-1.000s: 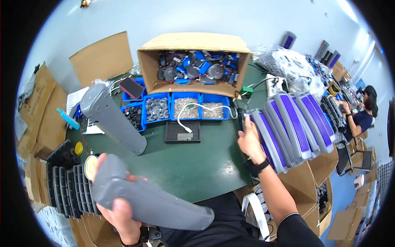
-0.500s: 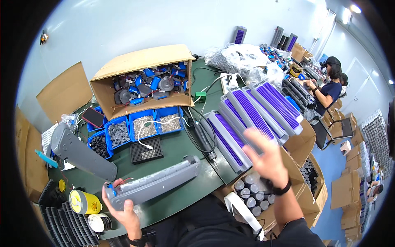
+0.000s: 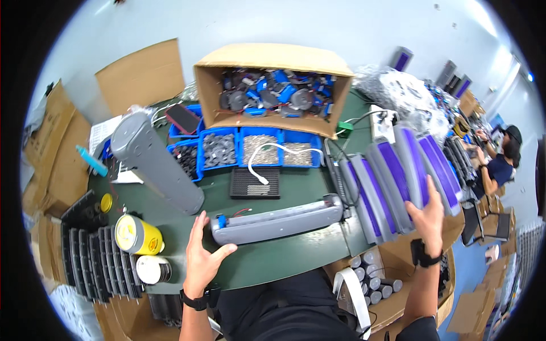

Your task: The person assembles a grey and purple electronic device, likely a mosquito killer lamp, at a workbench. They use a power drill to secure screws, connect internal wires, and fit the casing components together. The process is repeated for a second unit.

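On the green table lies a long grey plastic housing (image 3: pixel 278 223), with a blue part and thin red wires at its left end. Beside that end my left hand (image 3: pixel 206 258) is open, thumb and fingers spread, holding nothing. At the right, my right hand (image 3: pixel 427 219) has its thumb and fingers around the lower end of a grey-and-purple panel (image 3: pixel 410 162). This panel is tilted and slightly blurred among several similar panels (image 3: pixel 372 196). Another long grey housing (image 3: pixel 159 165) stands leaning at the left.
Behind are blue bins (image 3: pixel 220 149) of small parts, a black perforated block (image 3: pixel 255 184) and a cardboard box (image 3: pixel 273 119) of blue-wrapped parts. A yellow tub (image 3: pixel 139 234) and a white tub (image 3: pixel 152 270) stand left. A carton of grey cylinders (image 3: pixel 372 281) is below right. A person (image 3: pixel 497 165) works far right.
My left hand has let go of the grey housing, which now rests on the table. My right hand has gone from hovering to gripping a panel. The whole view has swung left.
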Demonstrator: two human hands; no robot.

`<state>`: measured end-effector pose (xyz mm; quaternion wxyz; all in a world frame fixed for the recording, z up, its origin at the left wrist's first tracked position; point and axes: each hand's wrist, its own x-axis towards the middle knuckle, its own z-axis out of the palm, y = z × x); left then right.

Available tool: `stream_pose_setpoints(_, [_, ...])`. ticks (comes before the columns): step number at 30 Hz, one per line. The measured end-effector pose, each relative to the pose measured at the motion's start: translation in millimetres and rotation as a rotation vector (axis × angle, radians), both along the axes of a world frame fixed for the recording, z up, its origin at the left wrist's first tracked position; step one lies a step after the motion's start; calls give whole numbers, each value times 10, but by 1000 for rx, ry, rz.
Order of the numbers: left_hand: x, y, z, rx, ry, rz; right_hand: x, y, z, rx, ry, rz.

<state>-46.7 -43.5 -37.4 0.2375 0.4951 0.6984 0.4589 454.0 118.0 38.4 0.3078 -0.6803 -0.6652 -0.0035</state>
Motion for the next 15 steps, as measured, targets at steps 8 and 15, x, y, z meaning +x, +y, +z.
stream_pose_setpoints(8, [551,-83,800,351,594,-438,-925,-872,558,-1192,1102,747])
stream_pose_setpoints(15, [888,9,849,378,333,-611,-1021,-802,115,-1553,946,940])
